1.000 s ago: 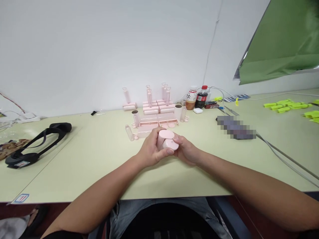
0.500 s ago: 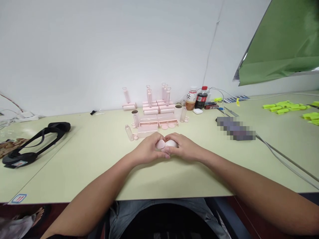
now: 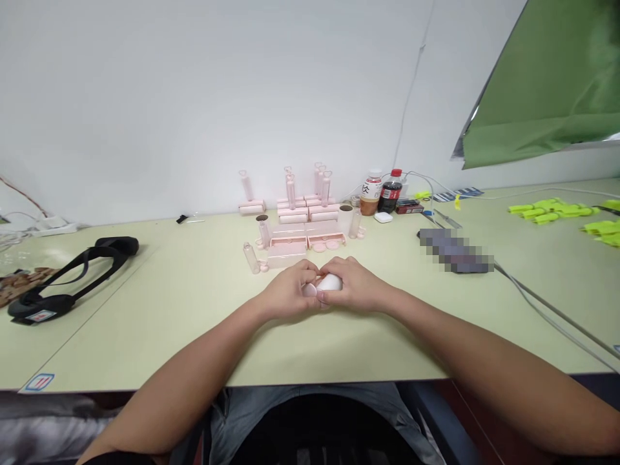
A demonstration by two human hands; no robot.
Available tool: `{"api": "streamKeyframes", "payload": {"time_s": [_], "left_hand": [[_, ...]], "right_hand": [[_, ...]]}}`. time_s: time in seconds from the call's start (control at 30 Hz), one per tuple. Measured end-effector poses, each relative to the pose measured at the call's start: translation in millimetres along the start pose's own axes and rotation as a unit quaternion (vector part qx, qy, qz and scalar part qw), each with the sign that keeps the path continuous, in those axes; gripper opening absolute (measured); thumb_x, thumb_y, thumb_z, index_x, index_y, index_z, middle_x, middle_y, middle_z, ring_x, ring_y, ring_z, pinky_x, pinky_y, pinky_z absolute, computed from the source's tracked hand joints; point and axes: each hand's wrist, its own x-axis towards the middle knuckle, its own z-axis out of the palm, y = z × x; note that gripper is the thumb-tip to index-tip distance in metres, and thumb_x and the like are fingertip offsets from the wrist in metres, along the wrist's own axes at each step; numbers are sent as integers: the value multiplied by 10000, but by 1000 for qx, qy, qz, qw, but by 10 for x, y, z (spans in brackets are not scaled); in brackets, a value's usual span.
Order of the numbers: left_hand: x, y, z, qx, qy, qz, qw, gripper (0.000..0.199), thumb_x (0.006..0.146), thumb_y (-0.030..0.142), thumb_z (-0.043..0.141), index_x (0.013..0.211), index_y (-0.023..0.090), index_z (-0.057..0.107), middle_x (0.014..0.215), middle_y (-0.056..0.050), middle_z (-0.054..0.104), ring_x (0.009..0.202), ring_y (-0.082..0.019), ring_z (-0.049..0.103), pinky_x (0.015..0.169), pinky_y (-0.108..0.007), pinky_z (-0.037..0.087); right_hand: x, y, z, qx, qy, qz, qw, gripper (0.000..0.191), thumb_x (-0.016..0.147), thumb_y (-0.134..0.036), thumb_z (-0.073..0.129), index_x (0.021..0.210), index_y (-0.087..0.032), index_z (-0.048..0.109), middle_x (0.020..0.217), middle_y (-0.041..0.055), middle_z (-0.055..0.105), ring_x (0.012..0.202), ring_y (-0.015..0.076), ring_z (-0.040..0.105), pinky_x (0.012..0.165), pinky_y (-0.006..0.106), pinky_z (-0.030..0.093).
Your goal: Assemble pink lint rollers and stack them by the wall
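In front of the pink cases, my left hand [image 3: 289, 290] and my right hand [image 3: 357, 284] meet just above the table. The left fingers curl round a pale pink piece with a rounded end [image 3: 309, 290]. My right hand is closed on a smooth white rounded piece [image 3: 330, 283], its thumb across the front. Fingers cover most of both pieces, so I cannot tell whether they are joined. Just beyond stand open pink cases [image 3: 287, 260]. To their left, a small clear bottle [image 3: 250, 258] stands tilted beside a pink cap [image 3: 263, 265].
Several slim pink bottles with looped caps [image 3: 290, 190] stand on closed pink cases [image 3: 293, 218] by the wall. Drink bottles [image 3: 390, 192] are at the right rear. A blurred-out object [image 3: 455, 252] and cables [image 3: 542, 302] lie right; a black strapped headset [image 3: 72, 284] lies left.
My hands have drawn slightly closer together. The pink piece has turned and sits lower, with less of its round end showing. The left thumb has moved behind the right thumb.
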Motion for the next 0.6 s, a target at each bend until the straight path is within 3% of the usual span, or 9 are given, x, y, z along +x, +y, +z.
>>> {"api": "streamKeyframes", "payload": {"time_s": [0.6], "left_hand": [[25, -35, 130, 22, 65, 47, 996, 264, 751, 426, 696, 710, 187, 592, 974, -29, 585, 894, -188, 592, 800, -305, 472]], "right_hand": [[-3, 23, -12, -42, -8, -40, 998, 317, 913, -434, 480, 989, -171, 640, 984, 99, 660, 989, 274, 552, 854, 405, 331]]}}
